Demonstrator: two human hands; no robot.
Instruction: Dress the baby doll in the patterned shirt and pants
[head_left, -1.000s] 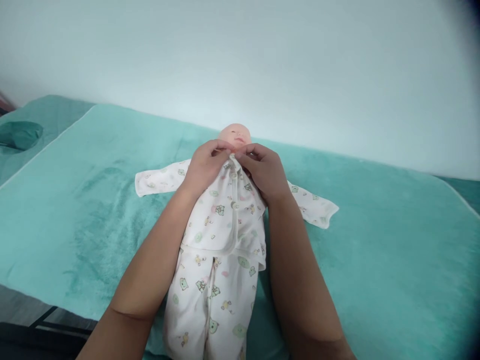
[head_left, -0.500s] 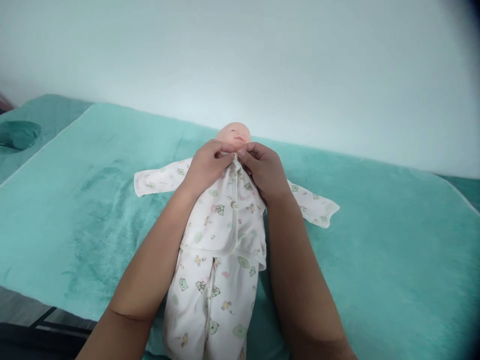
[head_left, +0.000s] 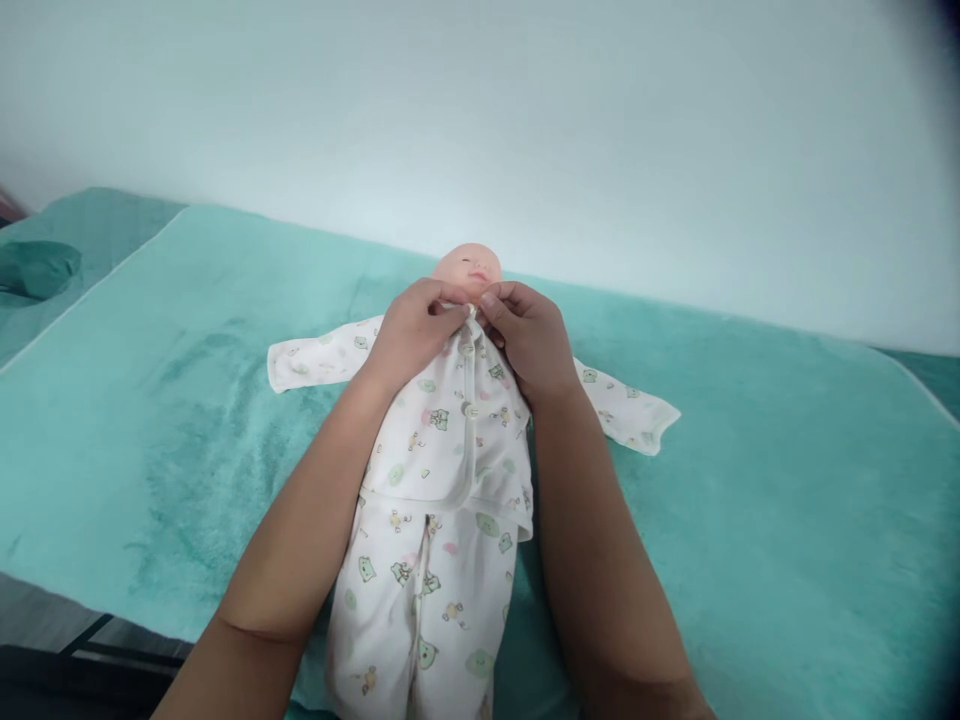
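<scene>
A baby doll [head_left: 466, 263] lies on its back in a white baby shirt [head_left: 409, 435] with green bear prints and matching trousers [head_left: 457, 590]. The shirt's front is closed by buttons down the middle, and both sleeves stretch out sideways. At the collar, just under the doll's chin, my left hand [head_left: 420, 325] pinches the shirt's edge between thumb and finger. Opposite it, my right hand [head_left: 529, 330] pinches the other side of the collar. The fingertips of both hands nearly meet, and they partly hide the top button area.
A teal plush blanket [head_left: 765, 500] spreads under the doll across a padded surface. Behind it rises a pale wall [head_left: 525, 120]. A dark green hollow or hole [head_left: 37, 268] shows at the far left, and a dark frame [head_left: 90, 640] stands below the near left edge.
My right thumb and fingers have shifted slightly at the collar, baring a bit more of its edge. My left hand stays nearly still, and the doll has not moved.
</scene>
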